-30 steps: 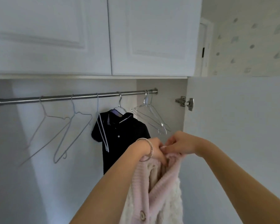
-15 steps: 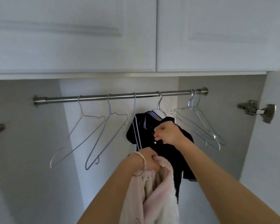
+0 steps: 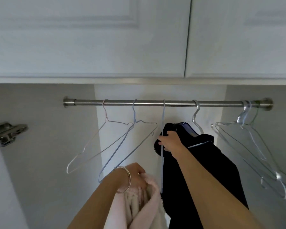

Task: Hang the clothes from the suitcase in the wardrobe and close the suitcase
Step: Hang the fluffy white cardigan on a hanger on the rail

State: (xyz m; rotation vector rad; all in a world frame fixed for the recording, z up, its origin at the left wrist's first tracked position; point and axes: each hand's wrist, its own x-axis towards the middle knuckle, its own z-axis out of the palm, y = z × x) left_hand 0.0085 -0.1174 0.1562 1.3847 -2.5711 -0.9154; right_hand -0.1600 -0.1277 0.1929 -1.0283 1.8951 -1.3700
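Silver metal shows first on the far left, where a door hinge (image 3: pixel 7 131) sticks out from the side of the wardrobe (image 3: pixel 45 146). A shiny metal rail (image 3: pixel 149 102) runs across the top of the open space, under two shut white cupboard doors (image 3: pixel 89 38).

Two bare wire hangers (image 3: pixel 112 142) hang side by side on the left part of the rail, both tilted. Below them the left hand (image 3: pixel 135 178), with a thin bracelet (image 3: pixel 128 179) on the wrist, grips a bunch of soft pink clothes (image 3: pixel 144 205). The fingers are curled tight round the top of the cloth, and the cloth droops down to the bottom edge.

Next comes a pale blue hanger (image 3: pixel 163 146) that hangs from the middle of the rail, seen almost edge on. The right hand (image 3: pixel 169 141) holds it, with the fingers curled round the thin wire. This hand is right in front of a dark shirt (image 3: pixel 205 162), which hangs on its own hanger from the rail. The shirt has thin pale lines near the collar.

Far right, a bunch of clear hangers (image 3: pixel 254 146) hangs close together near the end of the rail
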